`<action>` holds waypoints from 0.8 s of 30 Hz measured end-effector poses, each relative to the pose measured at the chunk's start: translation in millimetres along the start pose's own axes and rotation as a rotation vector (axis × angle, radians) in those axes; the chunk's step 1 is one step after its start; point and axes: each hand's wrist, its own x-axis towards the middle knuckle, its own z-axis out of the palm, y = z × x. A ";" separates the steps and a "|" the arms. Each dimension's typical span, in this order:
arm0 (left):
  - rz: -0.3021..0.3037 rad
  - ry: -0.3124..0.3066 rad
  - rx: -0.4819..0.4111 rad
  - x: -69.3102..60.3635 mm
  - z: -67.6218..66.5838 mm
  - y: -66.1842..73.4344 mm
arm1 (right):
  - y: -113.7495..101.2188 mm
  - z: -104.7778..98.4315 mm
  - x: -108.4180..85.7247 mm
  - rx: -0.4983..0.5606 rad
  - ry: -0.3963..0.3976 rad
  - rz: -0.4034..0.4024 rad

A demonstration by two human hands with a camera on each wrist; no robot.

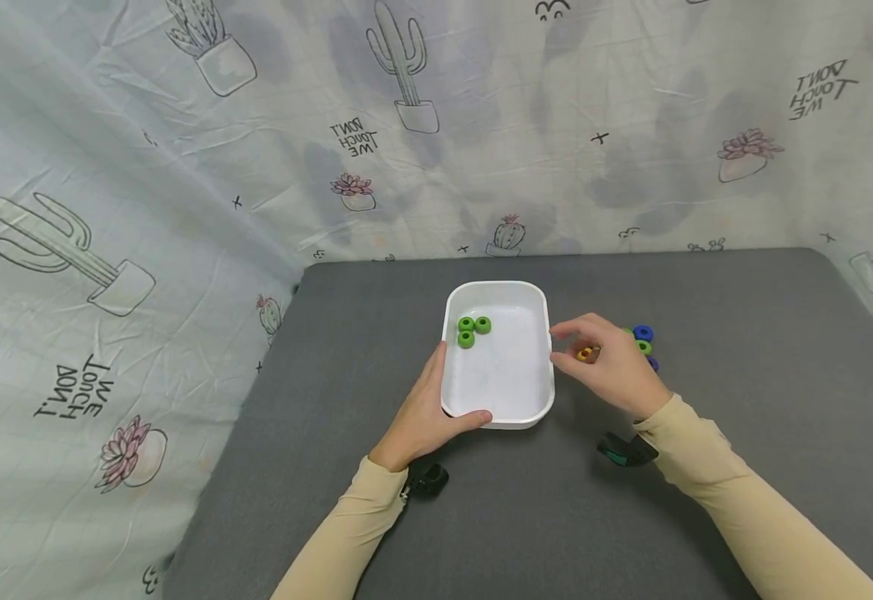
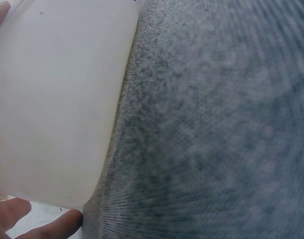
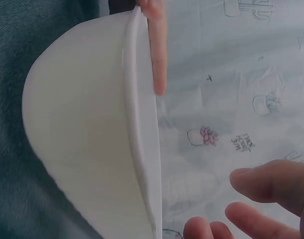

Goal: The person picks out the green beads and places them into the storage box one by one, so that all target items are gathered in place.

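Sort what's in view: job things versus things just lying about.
Likely job things:
white tray, held by the left hand
three green beads inside
loose beads near the right hand

Just there:
gray tabletop
patterned cloth
black wrist devices

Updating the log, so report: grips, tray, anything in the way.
Left grip holds tray at near-left corner. Right grip beside tray's right rim, nothing visibly held. Three green beads inside tray, far left. Nothing seen between right grip and tray.

On the table (image 1: 331, 417), 3 beads (image 1: 466, 332) sit together in the far left of the tray (image 1: 507, 367); the left hand (image 1: 423, 421) is at its near-left corner, the right hand (image 1: 609, 362) beside its right edge, with more beads (image 1: 643, 340) just right of that.
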 end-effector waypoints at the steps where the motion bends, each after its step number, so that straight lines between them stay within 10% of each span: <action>1: -0.009 -0.003 0.002 -0.4 0.1 -0.4 | 1.2 -1.9 -1.3 -0.002 0.005 -0.001; 24: -0.041 -0.018 -0.010 -0.9 0.8 -1.4 | 36.0 -36.8 -31.7 -0.101 0.045 0.084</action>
